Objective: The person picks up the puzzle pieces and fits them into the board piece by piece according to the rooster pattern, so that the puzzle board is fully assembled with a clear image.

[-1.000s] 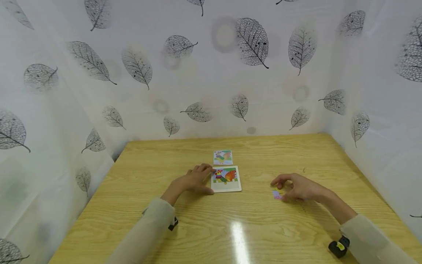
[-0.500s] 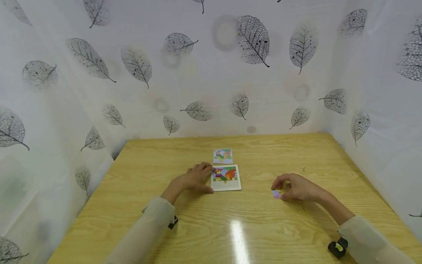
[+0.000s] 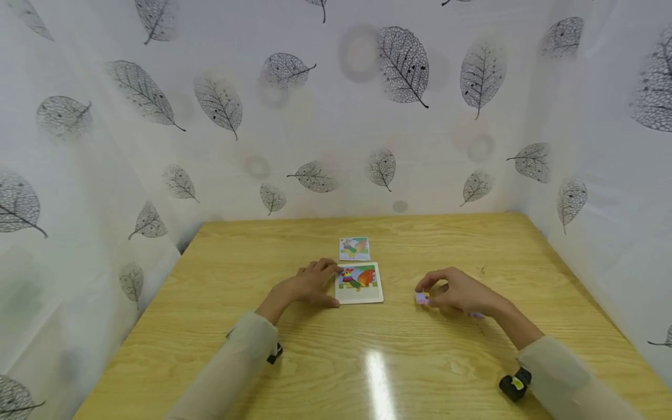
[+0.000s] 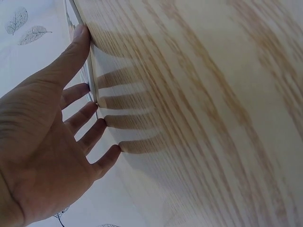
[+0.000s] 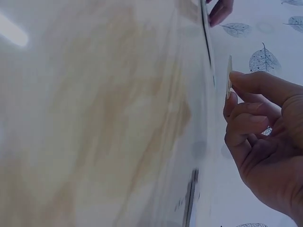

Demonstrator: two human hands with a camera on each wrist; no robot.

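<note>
A white-framed jigsaw puzzle board [image 3: 359, 296] lies on the table, its upper part filled with a rooster picture and its lower part bare. My left hand [image 3: 310, 286] rests at the board's left edge, index finger near the top corner and thumb at the bottom corner; in the left wrist view its fingers are spread and loosely bent. My right hand [image 3: 462, 291] pinches a purple and yellow puzzle piece [image 3: 422, 298] between thumb and fingers, to the right of the board. In the right wrist view the puzzle piece [image 5: 229, 78] appears edge-on, raised off the table.
A picture card [image 3: 354, 249] of the same rooster lies just behind the board. Another purple puzzle piece [image 3: 476, 315] sits on the table [image 3: 252, 256] beneath my right wrist. A leaf-patterned white curtain [image 3: 325, 116] surrounds the table at the back and sides.
My right hand has picked up the puzzle piece and moved left with it toward the board, uncovering another piece under the wrist. My left hand stays at the board's edge.
</note>
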